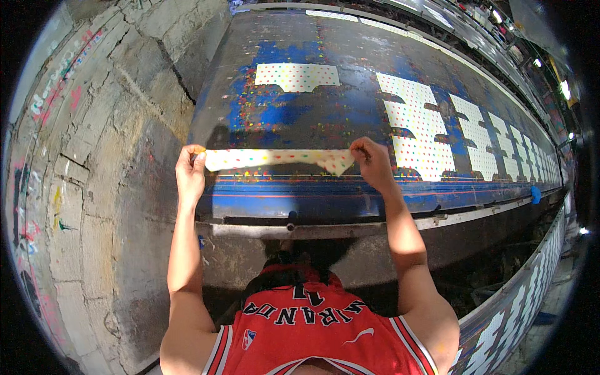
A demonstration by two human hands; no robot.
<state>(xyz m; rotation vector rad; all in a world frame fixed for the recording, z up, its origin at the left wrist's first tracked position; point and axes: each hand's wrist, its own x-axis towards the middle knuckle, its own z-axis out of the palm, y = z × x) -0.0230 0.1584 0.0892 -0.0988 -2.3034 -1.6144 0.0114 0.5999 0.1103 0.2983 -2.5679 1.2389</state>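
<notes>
Head view: the person's left hand [190,174] pinches, between thumb and fingers, the 9 o'clock end of a narrow white strip of thin, cloth-like material printed with multicoloured dots [275,159]. The right hand [374,164], its fingers curled, grasps the strip's 3 o'clock end. Between the two hands the strip's upper edge runs nearly straight, while its lower edge is uneven and drops to a blurred corner close to the right hand. The strip is in front of a long, dark tabletop with worn blue patches and small coloured specks [350,201]; whether it touches that surface cannot be told.

Outward from the strip, at 12 o'clock, a flat white dotted piece with cut-away lower corners [297,75] lies on the tabletop. Between 2 and 3 o'clock lies a larger white dotted piece with notched sides [417,122], first in a row of similar shapes that recedes toward 3 o'clock. At 6 o'clock a pale metal rail [262,230] follows the near edge, with the person's red sleeveless jersey [294,334] beyond it. A rough grey wall with cracks and paint marks [112,181] stands at 9 o'clock.
</notes>
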